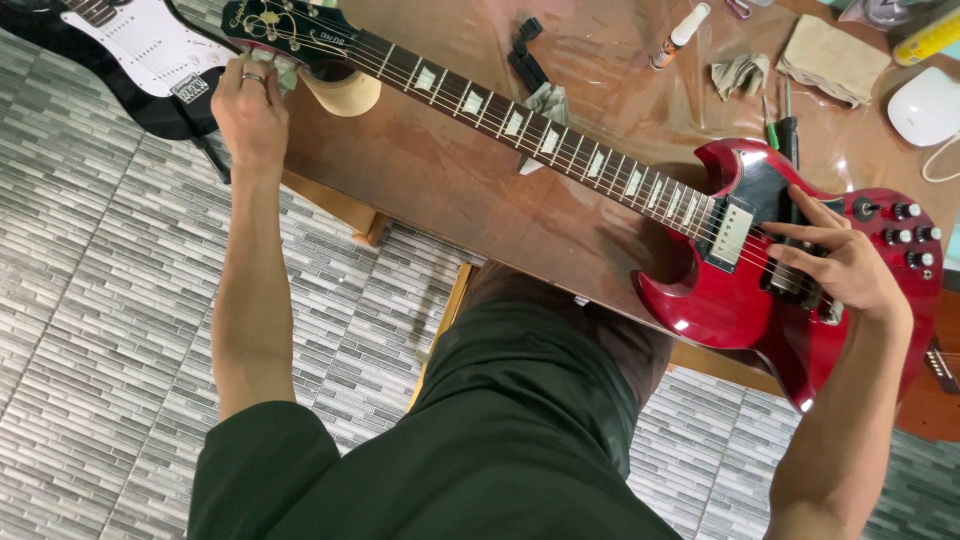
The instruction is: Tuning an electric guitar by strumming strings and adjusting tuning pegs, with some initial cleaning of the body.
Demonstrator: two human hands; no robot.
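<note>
A red electric guitar (735, 300) lies flat across a brown wooden table (470, 190), its dark neck (520, 125) running up to a black headstock (285, 30) at the top left. My left hand (248, 110) grips the headstock end from below, with a pale cloth (285, 70) bunched under its fingers. My right hand (845, 265) rests on the guitar body, fingers spread over the strings near the bridge pickup, beside the black control knobs (905, 235).
A black and white electric guitar (150, 55) lies beyond the table's left end. On the table are folded cloths (835, 60), a small bottle (680, 35), screwdrivers (785, 125), a black clip (525, 60) and a white rounded object (925, 105). Grey tiled floor (100, 300) lies below.
</note>
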